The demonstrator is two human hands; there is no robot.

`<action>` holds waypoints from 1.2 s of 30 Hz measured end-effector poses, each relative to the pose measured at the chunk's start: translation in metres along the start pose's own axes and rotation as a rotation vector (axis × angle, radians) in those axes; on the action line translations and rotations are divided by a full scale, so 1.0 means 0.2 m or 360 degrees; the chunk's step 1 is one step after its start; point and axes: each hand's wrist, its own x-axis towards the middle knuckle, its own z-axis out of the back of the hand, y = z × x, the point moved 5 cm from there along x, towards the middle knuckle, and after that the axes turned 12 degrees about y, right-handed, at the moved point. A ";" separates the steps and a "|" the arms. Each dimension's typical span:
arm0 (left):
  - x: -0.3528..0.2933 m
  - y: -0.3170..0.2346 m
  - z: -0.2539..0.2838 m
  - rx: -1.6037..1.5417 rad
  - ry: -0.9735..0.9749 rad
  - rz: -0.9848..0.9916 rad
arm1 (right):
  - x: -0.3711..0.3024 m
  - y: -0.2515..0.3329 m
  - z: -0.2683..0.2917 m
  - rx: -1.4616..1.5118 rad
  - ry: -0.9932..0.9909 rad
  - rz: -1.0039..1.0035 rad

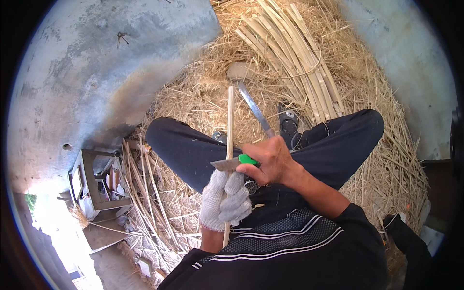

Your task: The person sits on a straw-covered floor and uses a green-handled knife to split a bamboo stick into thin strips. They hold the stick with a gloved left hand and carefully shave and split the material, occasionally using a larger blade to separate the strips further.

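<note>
My left hand point(225, 200), in a pale knitted work glove, is closed around a long, narrow bamboo strip point(230, 116). The strip stands almost straight away from me, its lower end reaching my shirt. In my bare right hand point(268, 159) is a knife point(226, 165) with a green part by its short, broad blade. That blade lies across the strip just above the gloved fingers, appearing to touch it. Beyond my right hand extends a long metal blade point(255, 107); its near end is hidden behind the hand, so I cannot tell whether I grip it too.
My bent legs point(179, 150) frame the work. Ahead, a bundle of split bamboo strips point(295, 53) lies on straw and shavings point(193, 96), near a flat stone point(240, 71). Concrete walls point(96, 72) rise at both sides. A wooden frame point(101, 179) and loose sticks point(147, 188) are at left.
</note>
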 end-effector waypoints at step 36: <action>-0.11 0.02 0.03 0.0578 -0.0351 -0.0048 | 0.09 -0.79 0.53 0.0097 -0.0957 -0.1079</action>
